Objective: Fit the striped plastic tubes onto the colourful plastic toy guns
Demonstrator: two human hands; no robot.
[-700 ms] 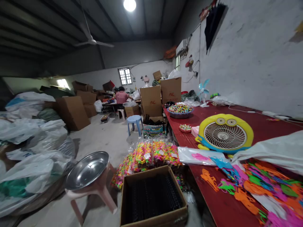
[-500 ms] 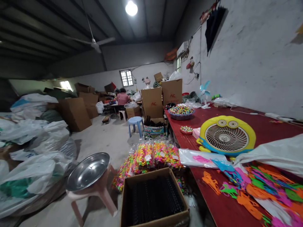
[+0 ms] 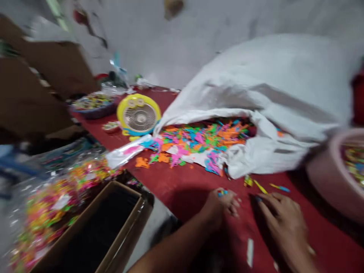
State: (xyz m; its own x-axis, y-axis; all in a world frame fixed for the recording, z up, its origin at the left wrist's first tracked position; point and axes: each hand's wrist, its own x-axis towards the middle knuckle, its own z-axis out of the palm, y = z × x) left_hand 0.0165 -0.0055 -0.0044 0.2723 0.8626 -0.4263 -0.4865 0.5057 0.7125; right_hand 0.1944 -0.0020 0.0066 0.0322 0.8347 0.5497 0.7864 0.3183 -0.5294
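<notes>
My left hand point(image 3: 219, 206) is curled over the red table point(image 3: 182, 189), with a small blue, yellow and red piece point(image 3: 222, 192) showing at its fingers; blur hides what exactly it is. To the right, my right hand point(image 3: 286, 218) reaches low over the tabletop, thumb and fingers apart, nothing visible in it. Just beyond its fingertips lie a thin yellow stick point(image 3: 261, 187), a small yellow piece point(image 3: 248, 181) and a blue-and-yellow stick point(image 3: 280, 187). A pale strip point(image 3: 250, 253) rests between the two forearms.
A large white sack point(image 3: 273, 76) spills flat coloured plastic shapes point(image 3: 199, 138) onto the table. A pink tub point(image 3: 327, 178) of small pieces stands at right. A yellow fan point(image 3: 140, 115) and a basin point(image 3: 93, 107) are farther left. A carton point(image 3: 136, 216) of black items stands beside the table.
The view has swung right and down from the room to the table. Both my hands, the whole sack and the pink tub have come into sight.
</notes>
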